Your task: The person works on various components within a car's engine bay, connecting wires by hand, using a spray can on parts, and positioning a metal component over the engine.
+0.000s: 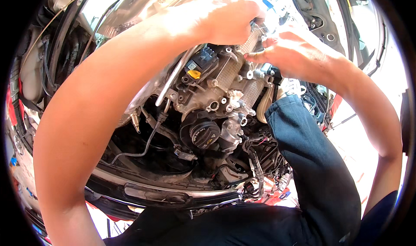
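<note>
Over the far end of the metal engine top (227, 75), my left hand (232, 21) is closed with its fingers curled under. What it grips is hidden by the hand and by strong glare. A small blue piece (268, 4) shows just beyond it. My right hand (299, 53) reaches in from the right over the same engine part. Its thumb stretches left, apart from the forefinger, close to the metal surface, and no held thing shows. The black oil filler cap (204, 132) sits nearer to me. Left of the engine top is a black connector block with a yellow tab (194, 74).
A metal rod (175, 77) slants beside the engine top. Loose cables and a plug (185, 154) hang in the bay. The car's front edge (160, 194) curves across below. My bent leg in dark blue trousers (303, 133) rests at the right side of the bay.
</note>
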### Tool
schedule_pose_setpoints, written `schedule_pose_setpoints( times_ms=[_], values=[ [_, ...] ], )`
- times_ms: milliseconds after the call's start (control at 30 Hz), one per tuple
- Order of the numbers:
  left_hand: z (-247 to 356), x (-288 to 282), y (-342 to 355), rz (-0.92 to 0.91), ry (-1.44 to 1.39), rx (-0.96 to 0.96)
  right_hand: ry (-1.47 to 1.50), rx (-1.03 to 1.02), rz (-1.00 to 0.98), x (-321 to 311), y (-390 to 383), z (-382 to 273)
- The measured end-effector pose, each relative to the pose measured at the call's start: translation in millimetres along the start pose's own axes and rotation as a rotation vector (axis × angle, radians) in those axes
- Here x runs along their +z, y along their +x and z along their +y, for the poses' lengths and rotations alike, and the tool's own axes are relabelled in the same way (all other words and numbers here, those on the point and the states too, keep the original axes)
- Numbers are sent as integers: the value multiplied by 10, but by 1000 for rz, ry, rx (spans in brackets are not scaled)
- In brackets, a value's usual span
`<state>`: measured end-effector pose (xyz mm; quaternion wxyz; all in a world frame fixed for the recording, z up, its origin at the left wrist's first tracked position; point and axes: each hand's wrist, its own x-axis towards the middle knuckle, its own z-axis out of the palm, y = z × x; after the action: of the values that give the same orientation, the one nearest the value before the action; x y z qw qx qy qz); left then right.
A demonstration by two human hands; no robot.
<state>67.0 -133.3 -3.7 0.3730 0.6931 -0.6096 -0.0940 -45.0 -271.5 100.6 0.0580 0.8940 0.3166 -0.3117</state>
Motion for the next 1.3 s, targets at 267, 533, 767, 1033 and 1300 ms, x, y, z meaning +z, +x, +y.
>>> schedule_pose_setpoints(
  times_ms=[267,533,767,1033,1300],
  values=[
    [147,-84,-116,-176,-62,-110,-235,134,-210,-152,33,34],
    [145,4,-82,-123,88,17,-280,168,4,92,-41,-26],
    [117,-9,-50,-49,116,89,-121,109,476,422,-210,-46],
    [200,-53,-219,-3,285,137,-241,455,415,295,-57,-200],
    [229,-143,-352,-69,51,111,-446,381,359,590,-88,35]
  ],
)
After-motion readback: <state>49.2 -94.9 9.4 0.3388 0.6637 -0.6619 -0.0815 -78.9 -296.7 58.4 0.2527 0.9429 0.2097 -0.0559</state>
